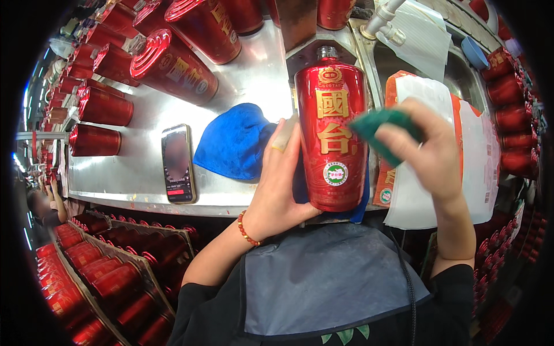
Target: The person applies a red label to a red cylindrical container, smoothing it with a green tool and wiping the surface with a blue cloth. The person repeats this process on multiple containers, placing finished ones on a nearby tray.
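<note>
A red glossy bottle (311, 184) with raised gold characters, a round green-and-white label and an uncapped threaded neck stands in front of me at the bench's near edge. My left hand (265, 196) grips its left side, thumb at the base and fingers up along the flank. One of those fingers wears a yellowish wrap. In my right hand (433, 144) a green scouring pad (386, 130) is pinched, its tip at the bottle's right side; whether it touches the bottle I cannot tell. A blue cloth (231, 141) lies bunched beside my left hand.
A phone (179, 164) lies left of the cloth on the metal bench (138, 187). More red bottles (173, 66) occupy the back left. Printed sheets (435, 190) lie at right, before a sink with a tap (381, 23) and blue bowl (474, 53). Crates (86, 271) of red bottles sit below.
</note>
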